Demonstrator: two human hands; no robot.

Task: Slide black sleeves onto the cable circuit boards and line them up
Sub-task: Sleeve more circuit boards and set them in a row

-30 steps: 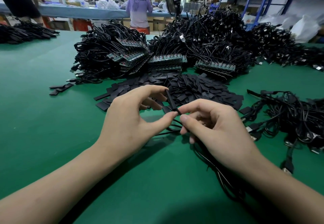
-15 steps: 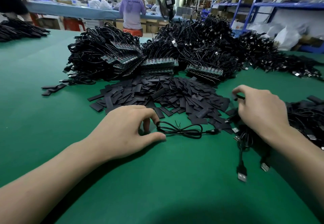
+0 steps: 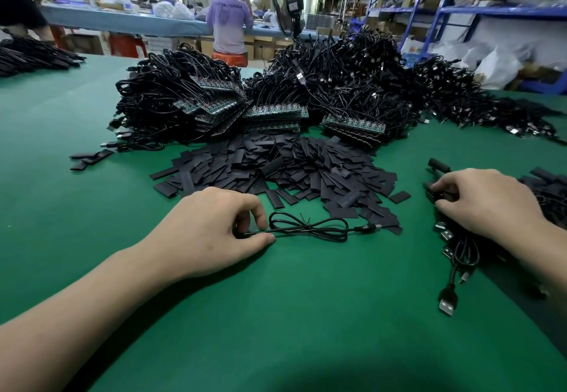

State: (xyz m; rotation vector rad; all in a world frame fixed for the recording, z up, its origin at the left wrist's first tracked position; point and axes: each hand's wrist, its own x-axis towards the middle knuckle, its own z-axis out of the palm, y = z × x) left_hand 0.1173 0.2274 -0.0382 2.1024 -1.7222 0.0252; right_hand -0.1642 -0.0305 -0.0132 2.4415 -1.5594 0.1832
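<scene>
One looped cable (image 3: 310, 231) pinched by left hand (image 3: 208, 232); right hand (image 3: 487, 204) seemingly grips bundled cables (image 3: 460, 252)

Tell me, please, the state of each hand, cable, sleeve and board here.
left hand: pinches the thin black looped cable.
thin black looped cable: lies coiled on the green table.
right hand: grips the bundle of black sleeved cables.
heap of flat black sleeves: loose, empty.
stacked green circuit boards: bare, unsleeved.
</scene>
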